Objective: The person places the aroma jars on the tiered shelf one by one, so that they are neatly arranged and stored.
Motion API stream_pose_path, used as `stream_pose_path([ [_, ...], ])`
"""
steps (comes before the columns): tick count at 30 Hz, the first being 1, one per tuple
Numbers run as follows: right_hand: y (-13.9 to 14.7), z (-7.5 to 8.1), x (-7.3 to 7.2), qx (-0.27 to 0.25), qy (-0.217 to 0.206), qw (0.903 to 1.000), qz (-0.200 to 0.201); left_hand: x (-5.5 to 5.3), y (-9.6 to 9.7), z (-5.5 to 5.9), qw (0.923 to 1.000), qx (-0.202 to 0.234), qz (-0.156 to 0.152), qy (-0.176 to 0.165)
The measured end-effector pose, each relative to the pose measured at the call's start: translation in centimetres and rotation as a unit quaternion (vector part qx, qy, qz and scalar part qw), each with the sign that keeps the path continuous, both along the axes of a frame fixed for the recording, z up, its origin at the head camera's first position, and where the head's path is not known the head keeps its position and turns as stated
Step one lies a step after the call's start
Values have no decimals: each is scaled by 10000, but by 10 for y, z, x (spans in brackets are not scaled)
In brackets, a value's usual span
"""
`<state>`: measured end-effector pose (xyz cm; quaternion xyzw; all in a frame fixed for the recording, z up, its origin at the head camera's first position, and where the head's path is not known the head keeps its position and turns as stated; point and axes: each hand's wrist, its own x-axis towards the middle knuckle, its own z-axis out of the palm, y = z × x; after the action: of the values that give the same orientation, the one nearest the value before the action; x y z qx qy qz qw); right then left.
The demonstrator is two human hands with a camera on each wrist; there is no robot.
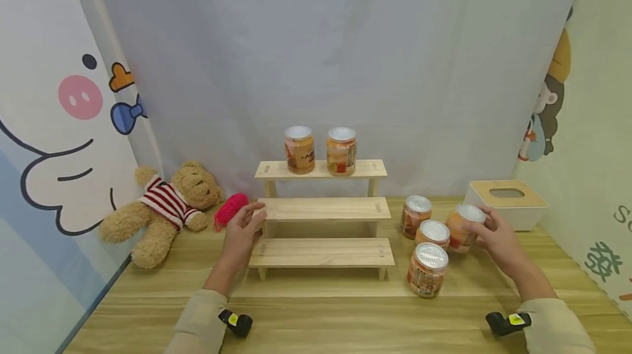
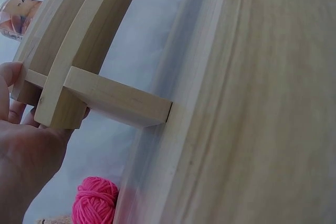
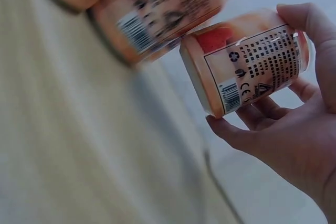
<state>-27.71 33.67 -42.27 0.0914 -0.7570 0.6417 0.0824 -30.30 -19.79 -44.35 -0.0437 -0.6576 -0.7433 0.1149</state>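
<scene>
My right hand (image 1: 498, 236) grips a clear jar (image 1: 461, 230) with orange contents and a silver lid, at the right of the table. In the right wrist view this jar's base shows apart from the tabletop. Three similar jars stand close by: a rear jar (image 1: 415, 219), a middle jar (image 1: 432, 234) and a front jar (image 1: 427, 271). My left hand (image 1: 241, 233) holds the left end of the three-tier wooden shelf (image 1: 323, 208), thumb above and fingers below a board in the left wrist view. Two more jars, left (image 1: 299, 151) and right (image 1: 342, 152), sit on its top tier.
Left of the shelf lie a ball of pink yarn (image 1: 231, 210) and a teddy bear (image 1: 168, 200) in a striped shirt. A tissue box (image 1: 530, 214) with a wooden lid stands at the back right. A grey curtain (image 1: 316, 57) hangs behind the table.
</scene>
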Motion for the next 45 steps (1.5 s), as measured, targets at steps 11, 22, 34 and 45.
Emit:
stream_pose_path([
  [11, -22, 61, 25, -693, 1116, 9886, 738, 3, -3, -1, 10000, -63, -4, 26],
  [22, -123, 85, 45, -100, 294, 9918, 1243, -1, -7, 0, 9993, -370, -24, 49],
  [34, -230, 76, 41, -235, 23, 9844, 1743, 1, -6, 2, 9990, -451, -29, -33],
  [45, -293, 83, 12, -227, 114, 9938, 1085, 1, -1, 1, 9992, -385, 25, -99],
])
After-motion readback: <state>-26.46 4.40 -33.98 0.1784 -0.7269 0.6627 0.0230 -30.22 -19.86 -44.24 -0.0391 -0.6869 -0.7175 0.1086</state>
